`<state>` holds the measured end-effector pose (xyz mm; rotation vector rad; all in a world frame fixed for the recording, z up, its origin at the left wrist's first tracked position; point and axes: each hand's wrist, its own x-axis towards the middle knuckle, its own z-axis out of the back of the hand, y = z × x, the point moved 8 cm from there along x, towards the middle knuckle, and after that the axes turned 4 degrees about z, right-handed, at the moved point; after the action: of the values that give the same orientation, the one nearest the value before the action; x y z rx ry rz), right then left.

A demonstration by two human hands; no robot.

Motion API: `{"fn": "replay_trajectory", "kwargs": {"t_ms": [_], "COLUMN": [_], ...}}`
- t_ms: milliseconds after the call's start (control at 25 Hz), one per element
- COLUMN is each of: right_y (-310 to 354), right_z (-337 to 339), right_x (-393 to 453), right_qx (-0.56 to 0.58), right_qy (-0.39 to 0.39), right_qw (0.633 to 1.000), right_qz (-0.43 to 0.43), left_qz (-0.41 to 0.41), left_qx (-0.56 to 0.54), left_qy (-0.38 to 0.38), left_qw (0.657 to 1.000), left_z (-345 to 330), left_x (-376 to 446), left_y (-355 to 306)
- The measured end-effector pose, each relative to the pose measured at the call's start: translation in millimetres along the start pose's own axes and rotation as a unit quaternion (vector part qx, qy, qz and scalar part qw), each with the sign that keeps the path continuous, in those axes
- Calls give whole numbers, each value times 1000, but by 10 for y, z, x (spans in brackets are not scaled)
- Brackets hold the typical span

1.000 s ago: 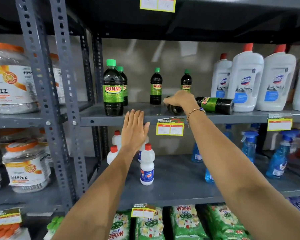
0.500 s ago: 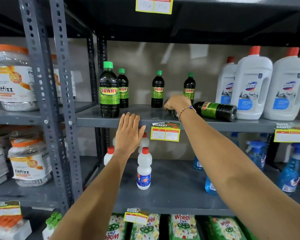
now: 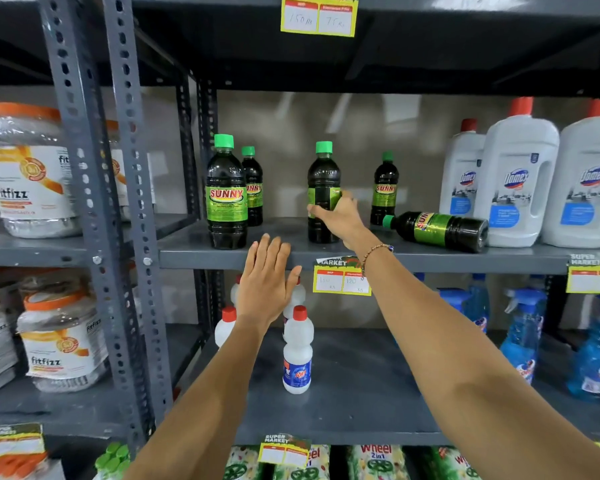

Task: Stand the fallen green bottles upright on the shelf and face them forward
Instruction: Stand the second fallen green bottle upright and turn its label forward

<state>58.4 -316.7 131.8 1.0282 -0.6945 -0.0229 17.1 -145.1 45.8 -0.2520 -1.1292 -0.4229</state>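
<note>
My right hand (image 3: 338, 216) has its grip closed around the lower body of a dark plastic bottle with a green cap (image 3: 323, 192), which stands upright near the front edge of the grey metal shelf (image 3: 413, 256) with its green label turned sideways, as far as I can tell from the blur. My left hand (image 3: 265, 282) is flat and open, holding nothing, its fingertips at the shelf's front edge just below the front upright green-labelled "SUNNY" bottle (image 3: 226, 195). Another dark green-capped bottle (image 3: 437, 230) lies on its side toward the shelf's right end, cap pointing left, beside the white plastic jugs with red caps (image 3: 516, 174).
</note>
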Motion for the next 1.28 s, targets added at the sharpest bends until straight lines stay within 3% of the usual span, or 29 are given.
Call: {"fn": "replay_trajectory", "kwargs": {"t_ms": [400, 600, 760, 920, 1280], "right_y": [-266, -218, -263, -248, -186], "right_z": [-55, -34, -14, -40, 6], "right_x": [21, 41, -6, 19, -48], "right_qx": [100, 71, -22, 22, -11], "right_qy": [24, 19, 1, 17, -4], "right_qw": [993, 997, 999, 999, 1000], "right_qz": [-51, -36, -31, -35, -22], "left_qz": [1, 5, 11, 13, 14], "left_qx": [6, -7, -17, -19, -22], "left_qy": [16, 22, 31, 31, 26], "left_qw": [1000, 1000, 999, 999, 999], "left_z": [-29, -13, -50, -30, -10], "left_x": [-13, 38, -30, -12, -11], "left_y": [1, 4, 12, 8, 0]}}
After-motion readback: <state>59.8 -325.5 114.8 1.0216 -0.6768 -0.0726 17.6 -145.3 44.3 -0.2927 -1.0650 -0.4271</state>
